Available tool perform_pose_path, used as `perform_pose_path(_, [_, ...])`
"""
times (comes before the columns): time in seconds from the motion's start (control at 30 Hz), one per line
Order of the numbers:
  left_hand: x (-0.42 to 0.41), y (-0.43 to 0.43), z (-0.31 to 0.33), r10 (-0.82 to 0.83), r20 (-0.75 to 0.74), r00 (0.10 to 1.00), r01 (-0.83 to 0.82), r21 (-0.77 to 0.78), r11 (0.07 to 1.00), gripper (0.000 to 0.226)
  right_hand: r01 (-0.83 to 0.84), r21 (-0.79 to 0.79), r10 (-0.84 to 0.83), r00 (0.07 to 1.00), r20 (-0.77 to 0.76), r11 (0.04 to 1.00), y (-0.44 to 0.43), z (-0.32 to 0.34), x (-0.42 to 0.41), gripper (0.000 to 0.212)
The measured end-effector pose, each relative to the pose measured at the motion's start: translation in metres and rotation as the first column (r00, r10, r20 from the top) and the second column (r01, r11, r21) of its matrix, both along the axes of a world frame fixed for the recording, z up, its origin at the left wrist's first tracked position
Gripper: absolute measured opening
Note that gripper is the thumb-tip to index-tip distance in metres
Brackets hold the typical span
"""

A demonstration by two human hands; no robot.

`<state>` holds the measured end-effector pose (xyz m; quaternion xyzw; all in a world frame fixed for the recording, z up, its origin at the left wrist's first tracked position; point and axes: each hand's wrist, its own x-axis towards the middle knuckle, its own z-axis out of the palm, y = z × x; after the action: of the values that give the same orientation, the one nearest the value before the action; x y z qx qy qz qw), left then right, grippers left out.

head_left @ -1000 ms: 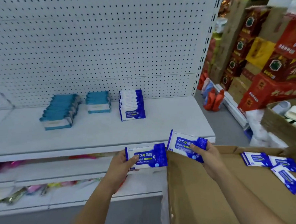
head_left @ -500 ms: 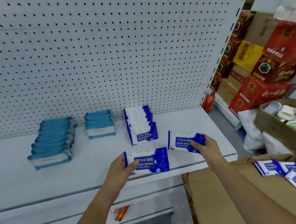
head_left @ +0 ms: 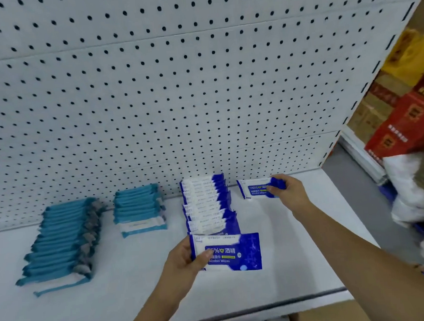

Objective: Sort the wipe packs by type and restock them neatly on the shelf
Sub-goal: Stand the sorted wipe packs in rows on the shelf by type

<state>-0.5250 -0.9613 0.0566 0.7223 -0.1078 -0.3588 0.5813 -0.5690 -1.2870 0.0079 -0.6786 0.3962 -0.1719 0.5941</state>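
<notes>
- Fingers [head_left: 207, 254] of the left hand [head_left: 183, 260] were clamped on the left end of a dark-blue alcohol wipe pack [head_left: 239, 251], thumb across its printed face, at lower centre of the frame.
- That pack stood label forward just in front of the row of dark-blue packs [head_left: 206, 205], at the row's near end; whether it touched the shelf [head_left: 140, 296] could not be told.
- Fingers [head_left: 275, 187] of the right hand [head_left: 290, 192] pinched the right end of a second dark-blue pack [head_left: 253, 188], right of centre, just beside the far end of the row and close to the pegboard [head_left: 176, 88].
- The row ran front to back at the centre of the white shelf, its packs leaning one upon another.
- Left of it lay a short row of teal packs [head_left: 139, 209], and further left a longer row of teal packs [head_left: 62, 244], each row apart from the next.
- White pegboard filled the upper frame behind the shelf.
- At the right edge stood red cartons [head_left: 402, 128] and, below them, blurred white bags [head_left: 407, 198].
</notes>
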Motion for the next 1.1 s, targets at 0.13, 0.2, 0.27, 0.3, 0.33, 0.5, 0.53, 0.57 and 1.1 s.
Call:
perform_pose_path(0.13, [0.016,-0.012,-0.001,-0.010,-0.014,1.000,0.011,0.007,1.000,0.028,0.008,-0.067,-0.009,1.000,-0.020,0.998,-0.014,-0.012,0.032,0.027])
perform_pose_path(0.2, [0.023,-0.016,-0.004,-0.012,-0.024,1.000,0.012,0.009,1.000,0.028,0.045,-0.086,-0.049,0.998,-0.041,0.995,-0.017,-0.016,0.042,0.028])
perform_pose_path(0.27, [0.028,-0.021,-0.004,-0.022,-0.029,0.999,0.022,0.004,1.000,0.027,0.088,-0.128,-0.096,0.994,-0.060,0.988,-0.016,-0.023,0.048,0.027])
perform_pose_path(0.3, [0.030,-0.024,-0.003,-0.022,-0.032,0.999,0.022,0.002,1.000,0.026,0.111,-0.170,-0.124,0.990,-0.069,0.979,-0.016,-0.025,0.051,0.026])
perform_pose_path(0.33, [0.031,-0.027,-0.003,-0.019,-0.039,0.999,0.019,-0.001,1.000,0.026,0.137,-0.209,-0.156,0.984,-0.080,0.968,-0.016,-0.026,0.054,0.026])
perform_pose_path(0.5, [0.032,-0.032,-0.003,-0.001,-0.091,0.996,-0.001,-0.026,1.000,0.033,0.226,-0.229,-0.258,0.959,-0.120,0.947,-0.020,-0.026,0.066,0.040])
perform_pose_path(0.53, [0.031,-0.032,-0.002,-0.004,-0.095,0.995,0.001,-0.028,1.000,0.035,0.230,-0.238,-0.263,0.958,-0.116,0.944,-0.020,-0.027,0.068,0.042])
perform_pose_path(0.57, [0.030,-0.034,-0.001,0.001,-0.095,0.995,-0.003,-0.023,1.000,0.037,0.229,-0.246,-0.263,0.958,-0.111,0.942,-0.021,-0.029,0.069,0.044])
perform_pose_path(1.1, [0.010,-0.096,-0.007,0.068,0.021,0.997,-0.067,-0.056,0.996,0.042,-0.301,0.279,0.291,0.954,0.078,0.912,0.037,0.051,-0.055,0.032])
